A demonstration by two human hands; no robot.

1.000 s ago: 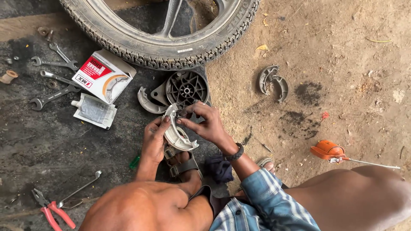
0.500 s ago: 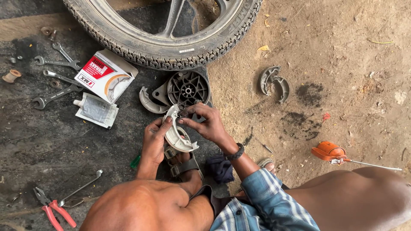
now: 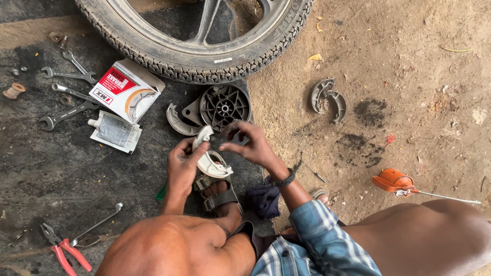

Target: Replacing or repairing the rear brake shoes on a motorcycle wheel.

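Head view: you're squatting over the oily floor, both hands working in front of your sandalled foot.

Your left hand is gripping a pale grey brake shoe; its grip is clamped on the shoe's curved edge, thumb on top, upper end of the shoe sticking up past the fingers. Shoe is sitting between your two hands, just below the black brake plate and right above your foot.

Your right hand is hovering at the shoe's upper right, thumb and forefinger pinched together. Can't tell whether they're clamped on the shoe, on some small part, or on nothing. A dark band is sitting on that wrist.

Around it: a loose curved shoe is lying touching the plate's left side. The tyre of a spoked wheel is lying flat just above the plate. A red-and-white carton is resting left of the plate, with a grey sachet just below it. Spanners are scattered further left.

A worn pair of brake shoes is lying well apart on the dirt to the right. An orange oil can is sitting near your right knee. Red-handled pliers and another spanner are lying bottom left.
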